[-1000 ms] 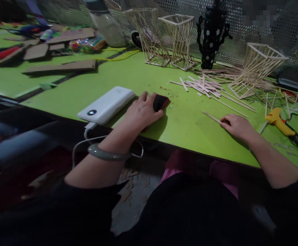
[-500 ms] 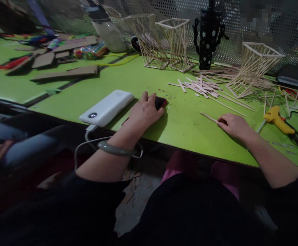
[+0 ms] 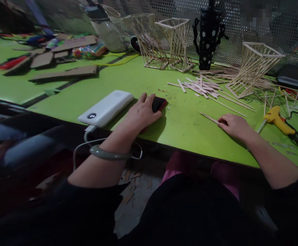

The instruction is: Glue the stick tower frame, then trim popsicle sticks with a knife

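My left hand [image 3: 143, 113] lies over a dark phone in a red case [image 3: 158, 103] on the green table [image 3: 184, 119], fingers spread across it. A white power bank [image 3: 106, 108] sits just left of that hand, its cable hanging off the table edge. A grey bangle [image 3: 107, 153] circles my left wrist. My right hand [image 3: 234, 125] rests on the table with its fingers curled, the fingertips pinched on one end of a thin wooden stick [image 3: 209, 118] that lies flat.
A heap of wooden sticks [image 3: 202, 85] lies beyond my hands. Stick-built frames [image 3: 254, 68] [image 3: 177, 42] and a black flowered vase [image 3: 207, 34] stand by the perforated back wall. A yellow glue gun [image 3: 278, 119] lies at right. Cardboard pieces [image 3: 64, 71] lie at left.
The view shifted slightly down and left after the earliest frame. My left hand slid a little over the phone. My right hand has stayed on the stick.
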`<state>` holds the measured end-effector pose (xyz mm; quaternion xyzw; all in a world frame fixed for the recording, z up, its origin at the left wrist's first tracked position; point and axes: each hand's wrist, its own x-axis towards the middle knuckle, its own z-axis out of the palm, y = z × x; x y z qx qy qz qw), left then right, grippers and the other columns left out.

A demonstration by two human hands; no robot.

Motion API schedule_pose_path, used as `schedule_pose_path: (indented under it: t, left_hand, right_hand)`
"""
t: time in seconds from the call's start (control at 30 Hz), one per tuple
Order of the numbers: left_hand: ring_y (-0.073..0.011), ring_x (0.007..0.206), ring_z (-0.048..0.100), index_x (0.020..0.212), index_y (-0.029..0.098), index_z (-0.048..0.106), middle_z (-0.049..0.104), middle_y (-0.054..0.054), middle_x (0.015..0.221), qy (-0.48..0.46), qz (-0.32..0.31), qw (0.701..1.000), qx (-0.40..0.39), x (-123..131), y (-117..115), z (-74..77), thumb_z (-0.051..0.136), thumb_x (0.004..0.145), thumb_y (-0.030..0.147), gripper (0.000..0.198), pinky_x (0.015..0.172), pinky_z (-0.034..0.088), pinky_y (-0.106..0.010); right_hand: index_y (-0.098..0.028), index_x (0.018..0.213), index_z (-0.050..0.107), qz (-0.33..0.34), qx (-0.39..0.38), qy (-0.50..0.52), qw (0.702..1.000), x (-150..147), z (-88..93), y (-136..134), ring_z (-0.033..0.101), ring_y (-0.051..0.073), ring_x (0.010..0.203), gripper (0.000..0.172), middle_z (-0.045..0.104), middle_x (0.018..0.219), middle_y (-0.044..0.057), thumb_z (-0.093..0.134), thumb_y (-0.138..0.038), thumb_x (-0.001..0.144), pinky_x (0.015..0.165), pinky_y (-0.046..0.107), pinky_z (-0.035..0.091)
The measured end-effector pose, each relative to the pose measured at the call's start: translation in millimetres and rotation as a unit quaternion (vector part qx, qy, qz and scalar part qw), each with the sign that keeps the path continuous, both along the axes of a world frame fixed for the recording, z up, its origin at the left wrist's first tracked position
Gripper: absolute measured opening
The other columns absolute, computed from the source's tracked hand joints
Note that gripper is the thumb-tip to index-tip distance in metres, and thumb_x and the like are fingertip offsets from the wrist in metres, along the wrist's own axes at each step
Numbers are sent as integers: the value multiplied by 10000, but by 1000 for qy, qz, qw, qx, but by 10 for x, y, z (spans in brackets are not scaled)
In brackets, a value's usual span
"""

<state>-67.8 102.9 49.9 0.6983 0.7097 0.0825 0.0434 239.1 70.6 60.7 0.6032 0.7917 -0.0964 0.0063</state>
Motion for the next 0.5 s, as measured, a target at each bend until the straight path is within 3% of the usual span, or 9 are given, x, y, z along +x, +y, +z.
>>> schedule_pose_path:
  t: [0.5]
  left_hand:
    - [-349, 1351, 369, 1449, 121, 294, 255, -195, 1532, -2, 5, 1000, -11, 15, 10, 8, 461, 781, 370, 732, 1085, 334, -441]
  right_hand:
    - [-201, 1016, 661, 2, -2, -4, 1000, 5, -8, 1, 606, 199, 865, 263, 680, 1019, 65, 460, -328, 903, 657, 300, 401]
